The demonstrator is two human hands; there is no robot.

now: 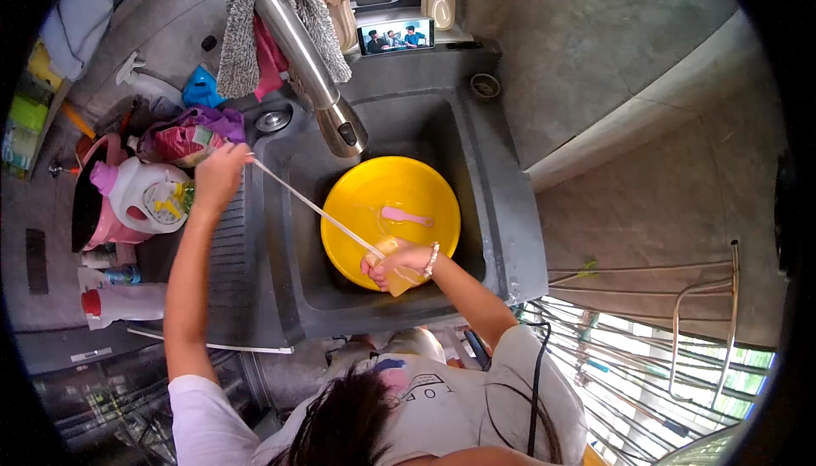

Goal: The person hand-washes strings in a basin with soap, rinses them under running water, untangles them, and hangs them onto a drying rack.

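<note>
My left hand [219, 179] is raised over the left side of the sink, its fingers closed on the end of a long, thin white cord-like strip [310, 202]. The strip runs taut and slanting down to my right hand [404, 264]. That hand, with a beaded bracelet at the wrist, is closed around a translucent yellowish object [398, 285] over the near rim of a yellow basin [344, 198]; its kind I cannot make out. Inside the basin lies a pink-handled tool [406, 216]. The basin sits in the dark grey sink [425, 126].
A metal faucet [310, 58] with a grey cloth [234, 53] over it juts above the sink. At left stand a white detergent jug [153, 198] and a red-capped bottle [127, 303]. A phone [396, 36] leans behind the sink; a wire rack [629, 364] is at right.
</note>
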